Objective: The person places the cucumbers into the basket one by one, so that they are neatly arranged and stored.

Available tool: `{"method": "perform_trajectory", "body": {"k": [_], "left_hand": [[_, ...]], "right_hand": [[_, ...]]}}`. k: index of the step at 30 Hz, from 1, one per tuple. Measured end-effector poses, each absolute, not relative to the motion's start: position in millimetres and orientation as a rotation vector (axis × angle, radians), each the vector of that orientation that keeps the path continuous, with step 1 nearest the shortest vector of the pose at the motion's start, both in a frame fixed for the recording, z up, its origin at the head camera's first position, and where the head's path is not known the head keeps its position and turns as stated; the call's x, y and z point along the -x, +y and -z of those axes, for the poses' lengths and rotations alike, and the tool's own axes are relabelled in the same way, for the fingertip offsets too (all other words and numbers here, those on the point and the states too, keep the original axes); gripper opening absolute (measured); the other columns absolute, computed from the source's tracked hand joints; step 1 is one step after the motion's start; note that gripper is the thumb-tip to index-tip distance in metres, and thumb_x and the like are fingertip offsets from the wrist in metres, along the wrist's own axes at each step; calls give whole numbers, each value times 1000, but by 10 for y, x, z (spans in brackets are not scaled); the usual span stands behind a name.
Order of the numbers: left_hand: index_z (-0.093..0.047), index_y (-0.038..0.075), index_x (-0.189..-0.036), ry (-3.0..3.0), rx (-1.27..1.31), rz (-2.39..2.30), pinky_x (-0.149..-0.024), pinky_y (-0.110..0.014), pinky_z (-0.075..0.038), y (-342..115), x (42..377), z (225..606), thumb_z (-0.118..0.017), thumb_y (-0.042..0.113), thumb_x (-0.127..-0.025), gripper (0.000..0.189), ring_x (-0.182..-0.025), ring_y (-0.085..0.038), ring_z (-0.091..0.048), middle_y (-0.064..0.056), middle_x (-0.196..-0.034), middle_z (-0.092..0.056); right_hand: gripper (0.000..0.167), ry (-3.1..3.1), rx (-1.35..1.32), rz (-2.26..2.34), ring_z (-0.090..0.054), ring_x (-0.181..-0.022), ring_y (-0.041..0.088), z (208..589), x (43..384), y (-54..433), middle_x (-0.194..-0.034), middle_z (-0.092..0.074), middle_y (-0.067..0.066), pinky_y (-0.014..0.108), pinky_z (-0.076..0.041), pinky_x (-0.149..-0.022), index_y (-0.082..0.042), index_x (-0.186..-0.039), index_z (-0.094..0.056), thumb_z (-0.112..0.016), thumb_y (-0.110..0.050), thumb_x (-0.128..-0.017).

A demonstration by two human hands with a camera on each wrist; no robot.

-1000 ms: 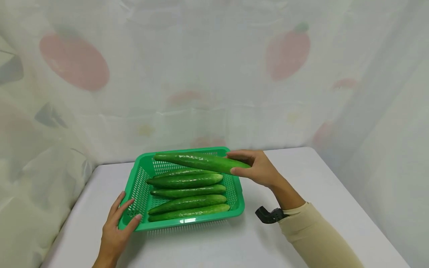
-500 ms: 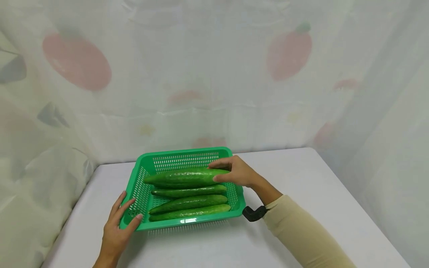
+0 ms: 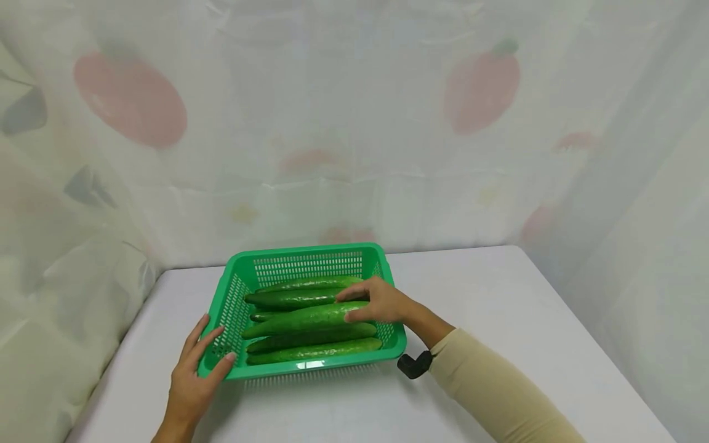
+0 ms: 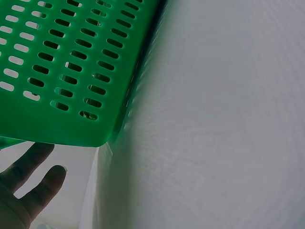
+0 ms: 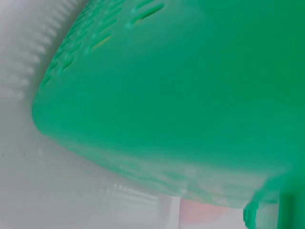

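Note:
My right hand (image 3: 382, 301) grips a cucumber (image 3: 299, 320) near its paler right end, thumb on the near side and fingers over the far side. This cucumber lies over others inside a green plastic basket (image 3: 304, 249), partly covering them. At the basket's near left corner, my left hand (image 3: 191, 381) rests with spread, fairly straight fingers and its thumb at the rim. In the left wrist view, two fingers of the left hand (image 4: 31, 179) show by the slotted basket wall (image 4: 52, 126). The basket's smooth outer wall (image 5: 167, 109) fills the right wrist view, where the right hand is hidden.
Several more cucumbers (image 3: 316, 352) lie side by side across the basket. Beneath it is a table with a white cover (image 3: 471, 277). Pale sheeting (image 3: 354, 123) with faded fruit prints hangs behind and at the sides. A black wrist device (image 3: 414, 364) sits at the right cuff.
My right hand has lowered its cucumber from above the basket's back to the cucumbers inside, then moved it nearer, toward the basket's middle. The left hand has stayed at the corner.

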State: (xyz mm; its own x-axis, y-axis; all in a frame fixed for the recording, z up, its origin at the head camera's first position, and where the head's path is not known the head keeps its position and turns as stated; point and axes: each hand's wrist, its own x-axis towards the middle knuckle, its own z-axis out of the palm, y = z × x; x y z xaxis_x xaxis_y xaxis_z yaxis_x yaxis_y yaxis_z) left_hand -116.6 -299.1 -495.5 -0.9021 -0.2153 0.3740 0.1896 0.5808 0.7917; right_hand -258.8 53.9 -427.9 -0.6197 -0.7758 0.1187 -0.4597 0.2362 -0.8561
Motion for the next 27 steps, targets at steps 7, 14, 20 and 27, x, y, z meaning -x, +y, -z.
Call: {"method": "perform_trajectory", "body": {"k": [7,14,20,27], "left_hand": [[-54,9,-137,-2395,-26,1304,-98,-12,-17,-2983,1158,4939,-72,10,-88,53,-141,-12,-17,5,-155,-25],[-55,8,-136,-2390,-9,1296,-98,-11,-17,-2974,1169,4953,-73,9,-87,53,-141,-13,-18,4,-155,-26],[-55,8,-136,-2390,-13,1300,-99,-12,-17,-2973,1156,4941,-73,10,-87,52,-141,-12,-18,6,-155,-25],[-55,8,-136,-2386,-18,1303,-105,-22,-18,-2958,1158,4945,-72,11,-88,52,-141,-12,-17,5,-155,-26]], "right_hand": [[42,2261,1195,1201,-56,-113,7,4382,2575,449,-120,-65,-2,27,-44,-93,-4,-124,-65,-74,-20,-86],[44,2239,1209,1151,-54,-116,8,4426,2553,429,-125,-63,2,27,-43,-94,-4,-128,-62,-71,-17,-88],[42,2175,1212,1226,-59,-113,23,4427,2540,426,-122,-63,14,30,-46,-91,0,-129,-59,-69,-9,-89],[40,2139,1198,1336,-59,-108,36,4350,2527,439,-119,-62,21,37,-48,-90,6,-128,-57,-66,-6,-90]]}}
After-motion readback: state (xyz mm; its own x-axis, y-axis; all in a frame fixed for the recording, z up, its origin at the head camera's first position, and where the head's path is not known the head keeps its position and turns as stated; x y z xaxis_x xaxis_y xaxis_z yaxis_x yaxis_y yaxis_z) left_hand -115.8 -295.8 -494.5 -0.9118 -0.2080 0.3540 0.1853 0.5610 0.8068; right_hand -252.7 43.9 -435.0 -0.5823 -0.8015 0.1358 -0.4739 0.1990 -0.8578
